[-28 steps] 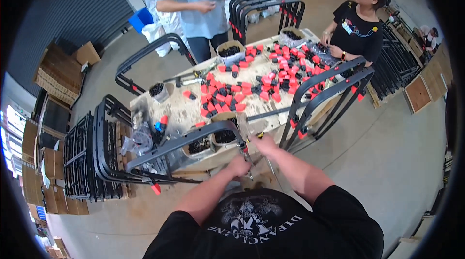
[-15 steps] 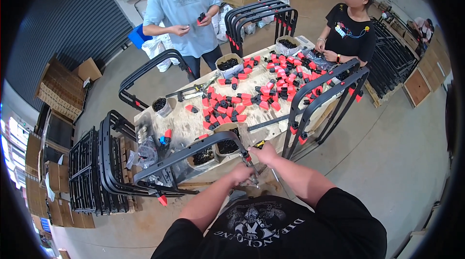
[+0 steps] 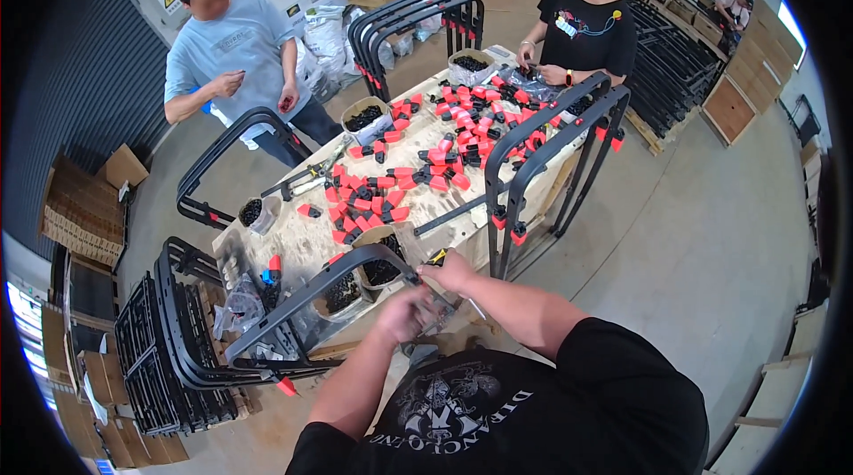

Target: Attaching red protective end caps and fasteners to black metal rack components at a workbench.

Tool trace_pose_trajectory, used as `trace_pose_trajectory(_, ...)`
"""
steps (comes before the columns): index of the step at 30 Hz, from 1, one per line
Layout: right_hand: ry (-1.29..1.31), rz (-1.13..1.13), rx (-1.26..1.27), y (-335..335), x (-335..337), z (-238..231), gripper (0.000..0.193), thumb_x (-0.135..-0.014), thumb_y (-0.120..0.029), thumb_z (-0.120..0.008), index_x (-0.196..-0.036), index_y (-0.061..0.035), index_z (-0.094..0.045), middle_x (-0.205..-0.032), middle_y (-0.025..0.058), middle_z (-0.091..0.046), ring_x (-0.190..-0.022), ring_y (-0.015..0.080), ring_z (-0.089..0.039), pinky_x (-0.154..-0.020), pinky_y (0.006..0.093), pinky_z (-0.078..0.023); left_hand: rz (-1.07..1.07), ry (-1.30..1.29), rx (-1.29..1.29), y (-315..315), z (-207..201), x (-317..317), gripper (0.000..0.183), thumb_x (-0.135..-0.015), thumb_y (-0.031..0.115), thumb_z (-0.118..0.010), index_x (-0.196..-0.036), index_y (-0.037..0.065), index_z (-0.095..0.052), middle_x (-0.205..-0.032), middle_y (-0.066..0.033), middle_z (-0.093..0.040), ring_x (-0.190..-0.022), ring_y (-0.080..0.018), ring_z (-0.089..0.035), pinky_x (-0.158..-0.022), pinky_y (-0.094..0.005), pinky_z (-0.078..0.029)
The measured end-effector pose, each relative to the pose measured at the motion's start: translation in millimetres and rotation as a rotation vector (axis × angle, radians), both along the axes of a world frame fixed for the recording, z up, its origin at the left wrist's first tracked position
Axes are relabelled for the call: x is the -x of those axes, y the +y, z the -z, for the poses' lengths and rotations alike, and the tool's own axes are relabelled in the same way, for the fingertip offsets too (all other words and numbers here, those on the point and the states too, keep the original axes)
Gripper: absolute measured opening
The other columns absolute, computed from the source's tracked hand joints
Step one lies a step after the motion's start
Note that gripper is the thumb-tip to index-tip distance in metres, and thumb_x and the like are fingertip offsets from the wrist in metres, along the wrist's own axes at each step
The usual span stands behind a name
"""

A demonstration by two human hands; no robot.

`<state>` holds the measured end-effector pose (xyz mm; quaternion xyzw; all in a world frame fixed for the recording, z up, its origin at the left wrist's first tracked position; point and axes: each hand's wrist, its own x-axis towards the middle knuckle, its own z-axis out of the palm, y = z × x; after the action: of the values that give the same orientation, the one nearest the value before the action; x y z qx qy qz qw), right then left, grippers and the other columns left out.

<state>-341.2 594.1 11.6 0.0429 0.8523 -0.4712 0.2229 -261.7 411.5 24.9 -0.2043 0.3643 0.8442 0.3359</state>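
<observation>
Fingers (image 3: 425, 302) of left hand (image 3: 404, 315) curled around curved black metal tube frame (image 3: 329, 284), steadying its end; right hand (image 3: 450, 272) pinching small yellow-black tool (image 3: 436, 256) against it, at worktop (image 3: 302, 248) six o'clock edge. Brown cardboard boxes (image 3: 84, 208) stacked at nine o'clock; yellow triangular sign (image 3: 170, 1) at eleven.

A long wooden worktable (image 3: 306, 248) strewn with red-and-black plastic caps (image 3: 369, 199) is the landmark. At its near end, the left hand (image 3: 402, 313) and right hand (image 3: 453, 271) grip a black bent metal tube frame (image 3: 306, 302). Two people stand at its far side.
</observation>
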Motion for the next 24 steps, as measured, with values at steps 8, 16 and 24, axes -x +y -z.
trace_pose_trajectory(8,0.068,0.064,0.136,3.6,3.9,21.8,0.073,-0.075,-0.043,-0.084,-0.115,0.0111,-0.057,-0.106,0.0286,-0.068,-0.100,0.0389,-0.069,-0.088,0.0424,-0.054,0.192,-0.104,0.203,21.8,-45.3,8.0,0.016,-0.090,0.016,-0.057,-0.083,0.005,-0.067,-0.074,-0.0086,-0.067,-0.061,-0.0193,-0.065,-0.058,-0.0309,-0.053)
trace_pose_trajectory(16,-0.035,0.012,0.094,-4.5,8.6,6.6,0.076,-0.076,-0.045,-0.084,-0.116,0.0125,-0.055,-0.102,0.0262,-0.069,-0.096,0.0356,-0.070,-0.084,0.0410,-0.054,0.514,0.339,1.220,29.6,20.1,-7.3,0.018,-0.090,0.017,-0.057,-0.093,-0.001,-0.060,-0.074,-0.0125,-0.066,-0.068,-0.0247,-0.068,-0.058,-0.0341,-0.052)
trace_pose_trajectory(24,-0.006,0.009,0.057,-7.3,3.1,2.5,0.084,-0.076,-0.049,-0.083,-0.117,0.0176,-0.051,-0.107,0.0301,-0.068,-0.099,0.0373,-0.070,-0.086,0.0405,-0.054,0.165,0.430,1.056,36.2,14.9,-23.7,0.023,-0.086,0.017,-0.061,-0.087,-0.005,-0.058,-0.076,-0.0154,-0.069,-0.068,-0.0284,-0.067,-0.065,-0.0432,-0.055)
